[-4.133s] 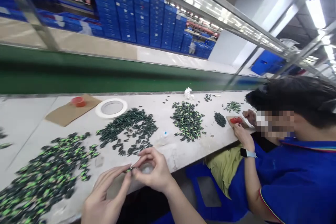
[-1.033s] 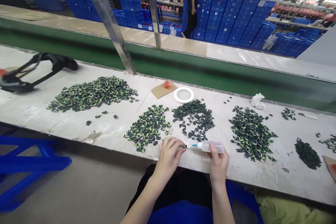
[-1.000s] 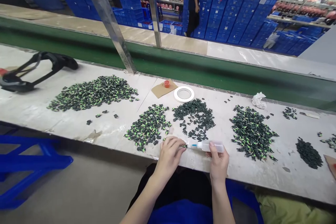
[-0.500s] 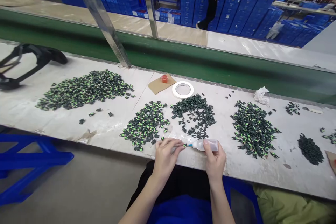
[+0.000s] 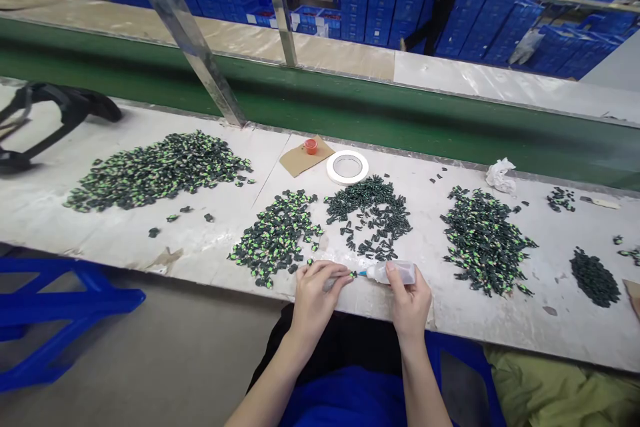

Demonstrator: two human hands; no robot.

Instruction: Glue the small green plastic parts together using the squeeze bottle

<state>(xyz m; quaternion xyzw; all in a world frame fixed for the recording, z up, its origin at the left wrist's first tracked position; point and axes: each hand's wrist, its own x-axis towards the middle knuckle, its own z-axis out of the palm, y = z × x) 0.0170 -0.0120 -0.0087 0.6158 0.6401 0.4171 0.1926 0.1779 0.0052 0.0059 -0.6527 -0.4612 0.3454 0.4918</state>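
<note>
Between the fingertips of my left hand is a small black and green part. My right hand is closed around a clear squeeze bottle lying nearly level. The bottle's blue tip points left and meets or nearly touches the part. Just beyond my hands lie a pile of black and green parts and, to its right, a loose pile of small dark parts. Another black and green pile sits right of my right hand.
A white tape roll and a red cup on cardboard stand behind the piles. A large pile lies left, crumpled tissue right. Metal posts rise behind. A person is beyond the green divider.
The person in the background has moved right. The view has shifted slightly. Both hands keep nearly the same pose, with the bottle tip still at the small part.
</note>
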